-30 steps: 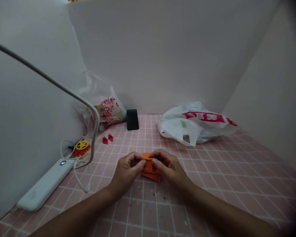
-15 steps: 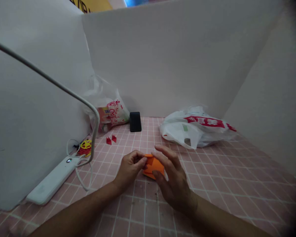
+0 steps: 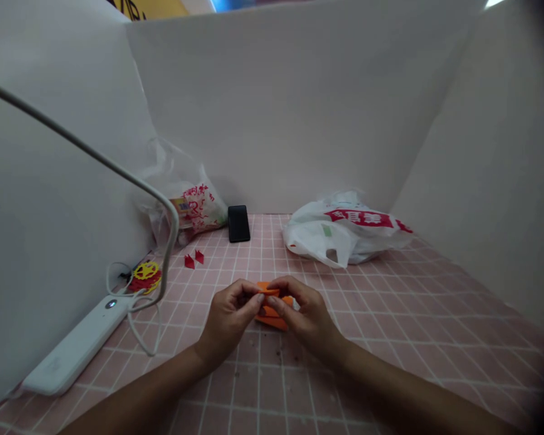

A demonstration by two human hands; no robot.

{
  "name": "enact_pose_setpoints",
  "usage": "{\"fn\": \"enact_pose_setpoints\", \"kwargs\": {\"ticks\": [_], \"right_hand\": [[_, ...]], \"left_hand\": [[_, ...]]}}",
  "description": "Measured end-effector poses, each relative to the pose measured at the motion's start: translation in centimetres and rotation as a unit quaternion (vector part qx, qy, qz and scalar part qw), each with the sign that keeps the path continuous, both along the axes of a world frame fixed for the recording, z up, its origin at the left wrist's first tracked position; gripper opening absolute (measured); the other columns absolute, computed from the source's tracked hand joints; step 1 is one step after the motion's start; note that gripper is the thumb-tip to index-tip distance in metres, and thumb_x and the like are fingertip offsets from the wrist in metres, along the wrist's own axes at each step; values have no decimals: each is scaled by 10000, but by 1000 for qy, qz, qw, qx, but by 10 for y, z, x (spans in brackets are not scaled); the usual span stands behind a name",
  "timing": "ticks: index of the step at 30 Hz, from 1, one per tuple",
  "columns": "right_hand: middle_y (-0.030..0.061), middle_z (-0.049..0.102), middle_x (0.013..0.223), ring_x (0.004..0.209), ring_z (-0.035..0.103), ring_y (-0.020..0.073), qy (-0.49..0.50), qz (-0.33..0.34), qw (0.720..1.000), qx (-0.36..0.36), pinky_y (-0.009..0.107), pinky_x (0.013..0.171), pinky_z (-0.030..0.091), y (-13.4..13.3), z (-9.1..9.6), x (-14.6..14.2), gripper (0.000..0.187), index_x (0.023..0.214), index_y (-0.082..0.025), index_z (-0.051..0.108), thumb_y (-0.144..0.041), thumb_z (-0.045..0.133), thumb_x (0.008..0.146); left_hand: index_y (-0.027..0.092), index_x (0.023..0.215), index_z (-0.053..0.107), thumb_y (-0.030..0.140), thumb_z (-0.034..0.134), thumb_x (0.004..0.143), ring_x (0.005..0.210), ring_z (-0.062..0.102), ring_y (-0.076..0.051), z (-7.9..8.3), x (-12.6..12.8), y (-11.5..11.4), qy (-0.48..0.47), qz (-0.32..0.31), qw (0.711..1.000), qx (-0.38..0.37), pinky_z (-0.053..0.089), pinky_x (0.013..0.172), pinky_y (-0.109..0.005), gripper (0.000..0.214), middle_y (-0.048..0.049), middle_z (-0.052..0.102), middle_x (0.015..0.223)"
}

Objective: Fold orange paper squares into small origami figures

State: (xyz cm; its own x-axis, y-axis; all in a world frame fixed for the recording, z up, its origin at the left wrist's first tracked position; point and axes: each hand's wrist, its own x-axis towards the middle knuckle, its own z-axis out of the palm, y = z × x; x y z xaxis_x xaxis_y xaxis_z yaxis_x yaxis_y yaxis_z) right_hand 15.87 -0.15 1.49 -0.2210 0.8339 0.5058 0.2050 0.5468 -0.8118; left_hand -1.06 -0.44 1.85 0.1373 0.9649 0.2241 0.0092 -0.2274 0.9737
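A folded piece of orange paper [image 3: 272,314] lies low over the pink tiled table [image 3: 390,338], held between both hands. My left hand [image 3: 229,317] pinches its left edge with thumb and forefinger. My right hand [image 3: 306,314] is curled round its right side, fingertips meeting the left hand's on the top fold. Most of the paper is hidden behind the fingers.
A white lamp base [image 3: 72,347] with a bent arm and cable stands at the left. Red and yellow paper cutouts [image 3: 145,275] and two small red folded pieces [image 3: 194,260] lie nearby. A black phone [image 3: 238,223], a clear bag [image 3: 185,202] and a white plastic bag [image 3: 344,232] sit at the back. White walls enclose the table.
My right hand, lifted open off the paper half a second ago, has come back and closed on its right side. The left hand kept its pinch throughout.
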Motion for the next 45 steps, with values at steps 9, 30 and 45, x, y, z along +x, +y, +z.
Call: {"fn": "enact_pose_setpoints", "kwargs": {"ticks": [9, 30, 45], "right_hand": [[38, 656, 790, 743, 627, 175, 6, 8, 999, -38, 287, 662, 490, 4, -2, 3, 80, 872, -178, 657, -249, 624, 883], [18, 644, 719, 665, 608, 147, 70, 57, 990, -107, 265, 611, 493, 2, 5, 2, 159, 750, -179, 627, -297, 650, 855], [6, 616, 707, 666, 592, 144, 60, 80, 991, -91, 270, 631, 482, 4, 13, 6, 163, 771, -185, 634, -282, 591, 895]], "left_hand": [[151, 812, 663, 250, 652, 845, 658, 643, -124, -5, -1, 0, 35, -3, 999, 22, 521, 634, -217, 106, -10, 664, 723], [156, 814, 662, 236, 666, 857, 665, 665, -127, -3, -3, -1, 22, -26, 998, 43, 530, 639, -218, 91, -12, 690, 725], [156, 777, 667, 240, 638, 873, 675, 625, -142, 4, -5, -2, 72, 1, 992, 104, 491, 649, -248, 130, -25, 656, 719]]}}
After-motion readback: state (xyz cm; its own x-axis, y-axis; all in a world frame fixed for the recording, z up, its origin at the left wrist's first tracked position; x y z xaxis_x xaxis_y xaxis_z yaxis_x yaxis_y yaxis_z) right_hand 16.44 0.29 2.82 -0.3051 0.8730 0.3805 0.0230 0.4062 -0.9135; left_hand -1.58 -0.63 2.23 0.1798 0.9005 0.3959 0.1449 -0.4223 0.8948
